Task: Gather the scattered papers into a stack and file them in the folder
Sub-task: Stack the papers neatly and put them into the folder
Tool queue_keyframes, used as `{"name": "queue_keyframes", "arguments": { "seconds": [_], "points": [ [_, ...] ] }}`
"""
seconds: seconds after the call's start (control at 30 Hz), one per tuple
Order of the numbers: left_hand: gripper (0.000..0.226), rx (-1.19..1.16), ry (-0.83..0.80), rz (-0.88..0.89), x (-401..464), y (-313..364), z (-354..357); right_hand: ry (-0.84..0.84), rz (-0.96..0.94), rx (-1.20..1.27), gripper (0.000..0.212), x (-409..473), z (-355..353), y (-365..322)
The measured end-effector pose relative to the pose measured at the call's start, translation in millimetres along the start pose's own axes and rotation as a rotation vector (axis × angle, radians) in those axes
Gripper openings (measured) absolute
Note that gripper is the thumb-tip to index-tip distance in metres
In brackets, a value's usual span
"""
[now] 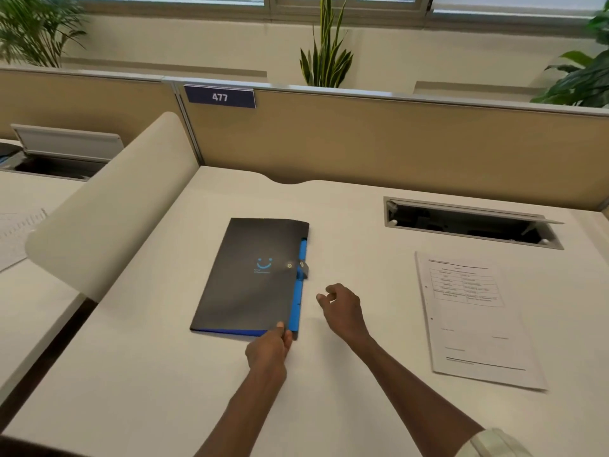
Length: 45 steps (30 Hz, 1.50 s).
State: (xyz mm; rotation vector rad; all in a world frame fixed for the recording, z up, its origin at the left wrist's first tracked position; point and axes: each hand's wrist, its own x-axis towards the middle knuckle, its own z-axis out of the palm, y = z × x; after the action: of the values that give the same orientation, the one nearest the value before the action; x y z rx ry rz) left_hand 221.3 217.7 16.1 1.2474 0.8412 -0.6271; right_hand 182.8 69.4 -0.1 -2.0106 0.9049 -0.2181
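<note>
A dark grey folder (252,275) with a blue spine and a blue smile mark lies closed in the middle of the white desk (164,374). My left hand (268,352) pinches the folder's near right corner between thumb and fingers. Just right of the folder's blue edge my right hand (342,308) hovers, fingers loosely curled and holding nothing. A neat stack of printed white papers (478,324) rests on the desk to the right, apart from both hands.
An open cable hatch (471,222) is set into the desk behind the papers. A beige partition (395,140) with a "477" label (220,97) closes off the back. A curved cream divider (112,206) stands at the left, with another desk beyond it.
</note>
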Motion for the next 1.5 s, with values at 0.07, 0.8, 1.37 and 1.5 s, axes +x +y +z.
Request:
{"name": "queue_keyframes", "arguments": {
  "seconds": [0.07, 0.8, 1.37, 1.5],
  "points": [
    [0.015, 0.003, -0.026, -0.038, -19.7, -13.6, -3.6, -0.025, 0.023, -0.014, 0.043, 0.9, 0.1, 0.8],
    [0.032, 0.024, -0.35, -0.391, -154.0, -65.6, -8.2, 0.003, 0.249, 0.434, 0.017, 3.6, -80.4, 15.4],
    [0.114, 0.784, -0.096, 0.635, -136.5, 1.2, 64.6, -0.133, -0.048, 0.578, 0.012, -15.0, -149.0, -50.3],
    [0.111, 0.709, -0.155, 0.561, -130.0, 0.3, 58.8, -0.126, -0.024, 0.551, 0.015, -13.3, -156.1, -39.0]
  ]
}}
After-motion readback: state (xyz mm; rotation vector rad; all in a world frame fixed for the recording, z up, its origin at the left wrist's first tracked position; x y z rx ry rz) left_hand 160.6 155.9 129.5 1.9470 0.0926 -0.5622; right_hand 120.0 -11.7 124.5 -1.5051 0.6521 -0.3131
